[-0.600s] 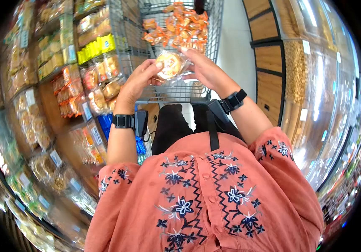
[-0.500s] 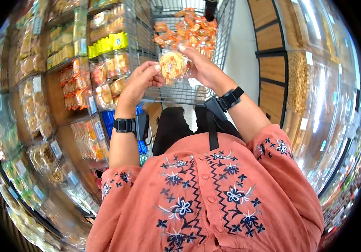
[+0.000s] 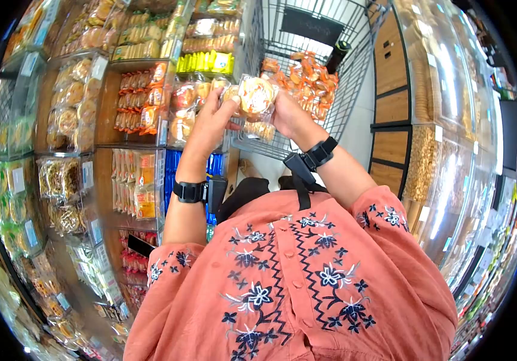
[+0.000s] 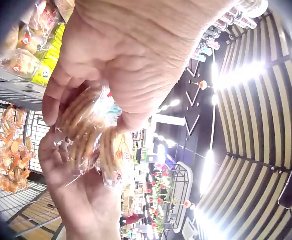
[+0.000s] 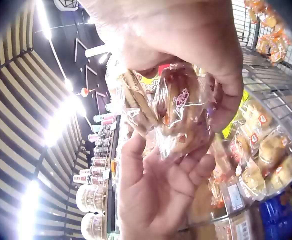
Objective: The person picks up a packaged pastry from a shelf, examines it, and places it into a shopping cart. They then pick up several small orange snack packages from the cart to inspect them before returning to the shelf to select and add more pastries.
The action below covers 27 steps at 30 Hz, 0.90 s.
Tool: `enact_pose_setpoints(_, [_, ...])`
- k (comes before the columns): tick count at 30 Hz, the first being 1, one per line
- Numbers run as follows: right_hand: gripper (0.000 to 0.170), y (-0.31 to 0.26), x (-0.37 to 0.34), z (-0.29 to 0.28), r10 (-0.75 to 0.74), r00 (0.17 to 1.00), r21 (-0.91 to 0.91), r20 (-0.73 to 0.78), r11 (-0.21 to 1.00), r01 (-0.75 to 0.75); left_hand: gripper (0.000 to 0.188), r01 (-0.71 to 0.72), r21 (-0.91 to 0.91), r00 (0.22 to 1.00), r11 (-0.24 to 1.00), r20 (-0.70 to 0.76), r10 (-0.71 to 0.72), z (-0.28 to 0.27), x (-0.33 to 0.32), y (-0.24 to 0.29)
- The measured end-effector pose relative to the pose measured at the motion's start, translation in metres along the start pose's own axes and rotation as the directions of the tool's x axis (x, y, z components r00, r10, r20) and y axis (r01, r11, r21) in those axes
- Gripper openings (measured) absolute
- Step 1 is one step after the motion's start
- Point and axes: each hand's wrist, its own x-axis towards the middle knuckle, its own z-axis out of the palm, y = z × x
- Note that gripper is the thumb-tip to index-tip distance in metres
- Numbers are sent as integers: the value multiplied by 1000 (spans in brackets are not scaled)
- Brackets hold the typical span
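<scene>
Several wrapped biscuits (image 3: 256, 97) sit between both hands, near the cart (image 3: 354, 84). Hidden in the head view, the right hand's (image 3: 291, 118) fingertips curl round them, barely parted; the left hand (image 3: 209, 126) pinches their edge with its thumb. Wrapper print is mostly unreadable. Orange packets (image 3: 309, 81) lie in the cart, partly covered by the right hand.

Coral shirt (image 3: 294, 283), navy-and-white embroidered flowers (zigzags too); orange wrappers (image 3: 306, 81); yellow packets (image 3: 204, 62).

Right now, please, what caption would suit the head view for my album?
Left hand and right hand hold plastic-wrapped biscuits by a shopping cart holding orange packets.
</scene>
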Motion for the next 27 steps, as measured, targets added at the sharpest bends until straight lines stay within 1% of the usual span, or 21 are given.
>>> enact_pose_setpoints(2, [47, 4, -1, 13, 49, 995, -18, 87, 999, -47, 63, -19, -15, 1000, 1000, -4, 19, -14, -10, 3])
enact_pose_setpoints(4, [54, 2, -6, 36, 102, 980, -12, 172, 995, -101, 67, -42, -73, 998, 996, -56, 38, -26, -20, 5])
enact_pose_setpoints(5, [54, 4, -3, 43, 111, 973, 2, 204, 993, -114, 69, -57, -100, 995, 993, -83, 48, -31, -24, 7])
enact_pose_setpoints(6, [54, 4, -1, 49, 121, 964, 15, 237, 992, -128, 68, -192, -52, 976, 980, -114, 185, -36, -23, 2])
enact_pose_setpoints(7, [54, 5, 2, 56, 129, 954, 26, 272, 990, -142, 65, -213, -42, 970, 976, -130, 206, -43, -25, 5])
enact_pose_setpoints(8, [57, 6, 7, 66, 123, 958, 24, 258, 991, -134, 64, -283, 164, 935, 945, -171, 310, -54, -21, -1])
enact_pose_setpoints(9, [59, 6, 8, 74, 116, 953, 33, 280, 991, -130, 63, -324, 367, 891, 872, -190, 411, -63, -22, 4])
enact_pose_setpoints(11, [62, 5, 9, 89, 101, 941, 49, 324, 991, -123, 62, -343, 385, 856, 856, -247, 454, -75, -30, 8])
enact_pose_setpoints(12, [69, 5, 10, 96, 78, 925, 30, 371, 995, -96, 61, -353, 395, 836, 848, -274, 476, -79, -35, 13])
enact_pose_setpoints(15, [73, 5, 11, 122, 100, 899, -27, 427, 995, -98, 59, -400, 405, 798, 822, -287, 530, -101, -43, 18])
enact_pose_setpoints(16, [75, 7, 11, 130, 92, 890, -19, 447, 995, -94, 54, -404, 418, 785, 814, -299, 543, -107, -48, 19])
enact_pose_setpoints(19, [72, 14, 19, 145, 114, 867, -78, 484, 993, -87, 51, -414, 294, 795, 861, -344, 500, -122, -60, 23])
enact_pose_setpoints(20, [64, 17, 25, 148, 128, 850, -61, 512, 992, -113, 51, -429, 271, 779, 862, -373, 505, -130, -58, 17])
enact_pose_setpoints(23, [56, 22, 20, 167, 133, 865, -128, 484, 989, -80, 53, -452, 251, 764, 856, -387, 517, -137, -75, 23])
enact_pose_setpoints(24, [48, 26, 22, 170, 117, 853, -92, 509, 992, -81, 54, -456, 259, 763, 852, -379, 523, -142, -76, 21])
enact_pose_setpoints(27, [39, 36, 27, 181, 93, 868, -67, 488, 995, -69, 54, -453, 375, 706, 809, -403, 582, -150, -82, 18])
